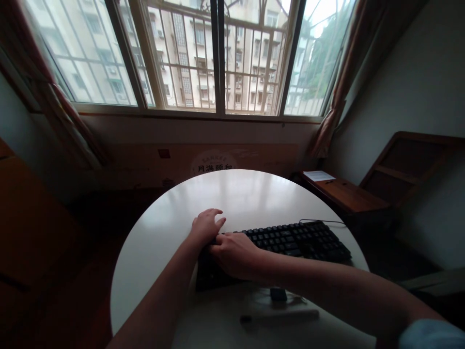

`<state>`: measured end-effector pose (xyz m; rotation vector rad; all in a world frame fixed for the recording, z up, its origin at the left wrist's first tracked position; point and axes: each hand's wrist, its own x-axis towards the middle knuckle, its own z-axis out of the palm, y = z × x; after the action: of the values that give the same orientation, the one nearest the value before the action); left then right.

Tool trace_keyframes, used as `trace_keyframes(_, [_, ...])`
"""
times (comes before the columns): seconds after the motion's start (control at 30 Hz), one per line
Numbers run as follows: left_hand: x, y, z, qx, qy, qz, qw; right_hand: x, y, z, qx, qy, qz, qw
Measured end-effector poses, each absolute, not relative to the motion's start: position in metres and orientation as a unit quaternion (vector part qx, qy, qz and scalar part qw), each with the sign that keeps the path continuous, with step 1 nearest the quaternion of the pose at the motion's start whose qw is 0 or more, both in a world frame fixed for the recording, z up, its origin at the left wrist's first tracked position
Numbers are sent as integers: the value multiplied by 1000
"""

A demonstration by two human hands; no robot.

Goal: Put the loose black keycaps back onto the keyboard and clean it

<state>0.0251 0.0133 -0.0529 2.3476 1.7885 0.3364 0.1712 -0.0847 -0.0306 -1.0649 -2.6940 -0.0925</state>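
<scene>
A black keyboard [290, 241] lies on the round white table, its cable leaving the far right edge. My left hand [207, 225] rests at the keyboard's far left corner, with thumb and fingers apart and nothing visible between them. Over the left part of the keys, my right hand [234, 252] is closed, its fingers curled down. Whatever they grip is hidden beneath the hand. Nearer to me lie a small dark block [278, 294] beside some clear plastic, and a long thin stick [281, 317] with a dark end, both partly shadowed.
The round white table [152, 232] has a curved edge. Behind it a long cardboard box [269, 162] stands below a barred window. To the right is a wooden chair [348, 194] with white paper [318, 175] on its seat. Curtains [329, 126] hang beside the window.
</scene>
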Motion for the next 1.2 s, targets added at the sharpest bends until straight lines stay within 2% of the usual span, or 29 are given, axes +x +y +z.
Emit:
trace_keyframes(0.3, [24, 24, -68, 787, 599, 97, 112, 196, -90, -14, -394, -916, -42, 60])
trace_keyframes(1.03, [21, 33, -69, 797, 589, 100, 92, 460, -138, -27, -706, -697, -115, -51])
trace_keyframes(1.13, [20, 31, -65, 801, 581, 114, 83, 472, -140, -20, -744, -653, -104, -96])
trace_keyframes(1.2, [20, 27, -61, 808, 569, 129, 77, 457, -141, -12, -735, -664, -124, -63])
